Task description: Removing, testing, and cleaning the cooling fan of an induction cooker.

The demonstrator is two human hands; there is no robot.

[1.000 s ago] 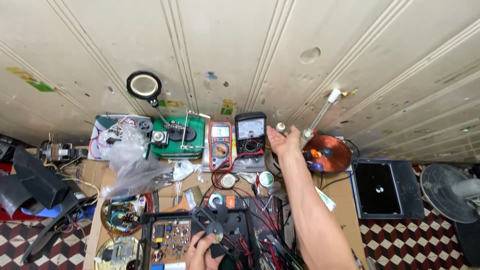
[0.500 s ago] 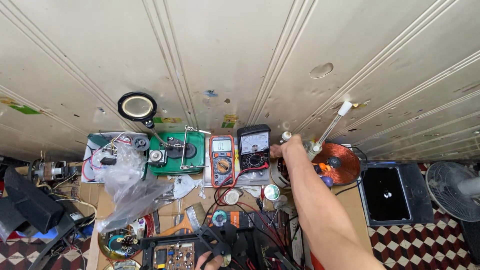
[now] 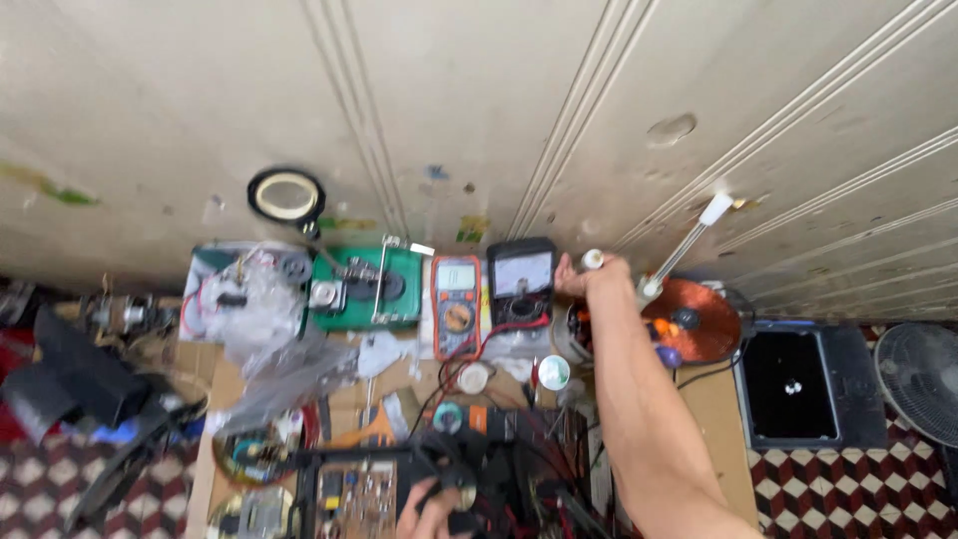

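The right hand (image 3: 599, 274), open a second earlier, had closed around a small white-capped object (image 3: 592, 260) beside the black analog multimeter (image 3: 522, 281). The left hand (image 3: 431, 504) stayed low on the dark gear (image 3: 469, 469); its grip couldn't be made out.

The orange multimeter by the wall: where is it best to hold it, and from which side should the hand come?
Grip the orange multimeter across its two long side edges, near the lower half, coming from the front of the bench. It leans upright against the wall, so its back is closed off. The black meter stands close on its right and the green box on its left, so narrow fingers are probably needed.
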